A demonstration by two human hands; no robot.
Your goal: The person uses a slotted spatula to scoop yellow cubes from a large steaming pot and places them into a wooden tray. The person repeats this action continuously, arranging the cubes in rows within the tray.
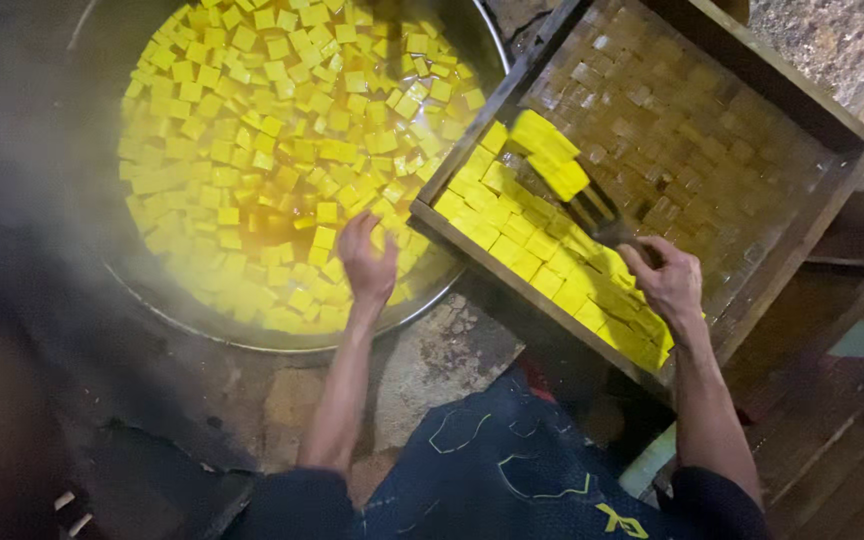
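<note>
- The left hand [367, 262] sits in the middle of the frame, over the lower right edge of the pan [152, 295], fingers spread and loose, gripping nothing
- It hangs just above the yellow cubes [252, 150] floating in yellow liquid; whether the fingertips touch them I cannot tell
- The pan fills the upper left of the frame, round and metal, packed with these cubes, steam drifting at its left side
- The right hand [667, 285] is right of centre, fingers curled around the handle of a scoop [592, 210]
- The scoop reaches up and left from the hand and carries a small heap of yellow cubes at its far end
- The wooden tray [812, 200] takes the upper right of the frame, tilted, its near corner resting over the pan's rim
- A row of yellow cubes [552, 270] lines the tray's lower left side; the rest of its floor shows brown squares
- A dark blue cloth [492, 460] with yellow marks lies at the bottom centre, between the two forearms
</note>
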